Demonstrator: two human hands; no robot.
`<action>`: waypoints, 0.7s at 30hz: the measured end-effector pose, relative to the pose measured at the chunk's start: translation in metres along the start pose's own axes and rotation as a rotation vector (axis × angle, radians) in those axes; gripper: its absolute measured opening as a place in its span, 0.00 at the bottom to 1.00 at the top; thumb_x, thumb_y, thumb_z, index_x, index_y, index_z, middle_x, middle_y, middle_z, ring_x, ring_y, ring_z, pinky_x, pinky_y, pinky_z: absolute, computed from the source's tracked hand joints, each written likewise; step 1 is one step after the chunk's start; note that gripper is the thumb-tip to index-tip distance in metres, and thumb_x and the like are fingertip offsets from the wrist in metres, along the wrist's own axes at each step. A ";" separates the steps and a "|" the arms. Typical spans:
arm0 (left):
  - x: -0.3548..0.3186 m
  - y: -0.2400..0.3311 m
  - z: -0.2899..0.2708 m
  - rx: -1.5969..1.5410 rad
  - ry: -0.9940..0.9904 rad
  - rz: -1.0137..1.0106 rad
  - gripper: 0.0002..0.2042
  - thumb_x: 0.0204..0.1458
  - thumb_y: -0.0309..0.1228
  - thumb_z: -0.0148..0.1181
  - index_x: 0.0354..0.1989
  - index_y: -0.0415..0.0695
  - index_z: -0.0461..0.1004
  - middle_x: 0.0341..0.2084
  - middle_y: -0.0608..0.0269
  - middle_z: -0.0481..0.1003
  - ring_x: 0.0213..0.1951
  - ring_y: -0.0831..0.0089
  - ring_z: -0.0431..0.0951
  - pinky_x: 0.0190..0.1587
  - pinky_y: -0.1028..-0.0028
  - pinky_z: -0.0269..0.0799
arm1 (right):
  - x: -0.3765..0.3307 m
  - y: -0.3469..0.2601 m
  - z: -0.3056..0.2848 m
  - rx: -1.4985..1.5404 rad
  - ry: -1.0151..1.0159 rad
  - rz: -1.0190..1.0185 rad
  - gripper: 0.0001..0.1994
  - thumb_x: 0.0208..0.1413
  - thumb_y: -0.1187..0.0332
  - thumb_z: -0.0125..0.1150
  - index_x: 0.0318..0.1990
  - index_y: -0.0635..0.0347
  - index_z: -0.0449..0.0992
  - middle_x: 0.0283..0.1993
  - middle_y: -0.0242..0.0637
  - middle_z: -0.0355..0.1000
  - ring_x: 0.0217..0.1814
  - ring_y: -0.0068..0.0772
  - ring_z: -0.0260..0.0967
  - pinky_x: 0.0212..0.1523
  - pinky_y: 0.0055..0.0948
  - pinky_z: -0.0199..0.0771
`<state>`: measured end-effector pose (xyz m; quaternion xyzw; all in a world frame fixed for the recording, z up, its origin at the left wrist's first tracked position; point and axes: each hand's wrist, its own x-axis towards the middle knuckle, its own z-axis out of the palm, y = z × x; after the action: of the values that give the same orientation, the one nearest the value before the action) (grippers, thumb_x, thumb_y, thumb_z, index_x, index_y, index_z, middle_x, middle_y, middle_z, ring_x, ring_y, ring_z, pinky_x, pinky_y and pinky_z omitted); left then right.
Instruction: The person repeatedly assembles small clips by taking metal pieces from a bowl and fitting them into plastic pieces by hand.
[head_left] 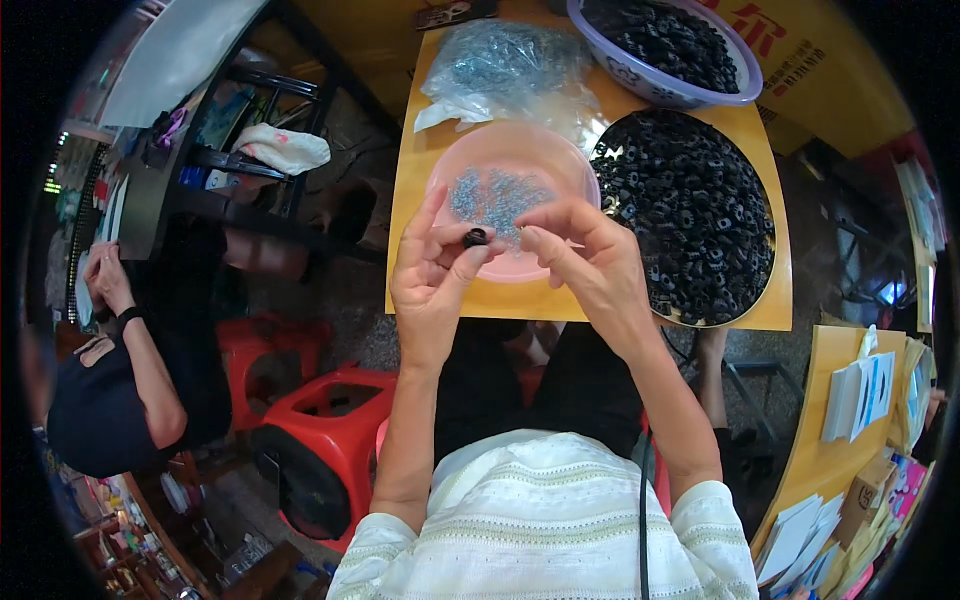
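My left hand pinches a small black ring part between thumb and fingers, over the near edge of a pink dish. The dish holds a heap of small silvery metal pieces. My right hand is raised just to the right of the ring, fingers curled, its fingertips close to the part; I cannot tell if it holds a metal piece. A round tray heaped with black ring parts lies to the right of the dish.
A clear bag of metal pieces and a lilac bowl of black parts sit at the far end of the yellow table. Red plastic stools stand at lower left. Another person sits at left. Stacked papers lie on a table at right.
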<state>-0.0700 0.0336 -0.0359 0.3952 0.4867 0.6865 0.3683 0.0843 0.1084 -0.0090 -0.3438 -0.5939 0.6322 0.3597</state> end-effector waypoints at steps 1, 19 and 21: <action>-0.001 0.002 0.000 -0.032 -0.031 0.019 0.28 0.54 0.15 0.55 0.64 0.39 0.57 0.40 0.57 0.75 0.43 0.73 0.77 0.50 0.75 0.73 | -0.003 -0.007 0.003 -0.070 0.004 -0.075 0.08 0.58 0.69 0.60 0.38 0.65 0.77 0.29 0.30 0.74 0.27 0.15 0.67 0.26 0.19 0.68; -0.019 0.015 0.013 0.217 -0.106 0.143 0.29 0.48 0.15 0.63 0.60 0.39 0.62 0.38 0.58 0.79 0.42 0.78 0.77 0.45 0.78 0.75 | -0.026 -0.020 -0.003 -0.582 0.045 -0.457 0.08 0.49 0.76 0.64 0.37 0.61 0.76 0.30 0.39 0.72 0.31 0.39 0.72 0.31 0.31 0.71; -0.019 0.013 0.016 0.184 -0.111 0.136 0.28 0.48 0.15 0.64 0.59 0.39 0.63 0.38 0.59 0.79 0.42 0.79 0.77 0.45 0.78 0.75 | -0.028 -0.018 -0.004 -0.611 0.061 -0.501 0.08 0.48 0.75 0.64 0.37 0.61 0.76 0.31 0.39 0.72 0.32 0.39 0.72 0.32 0.32 0.71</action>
<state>-0.0496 0.0189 -0.0234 0.4968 0.4987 0.6393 0.3096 0.1027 0.0871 0.0086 -0.2978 -0.8094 0.3084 0.4013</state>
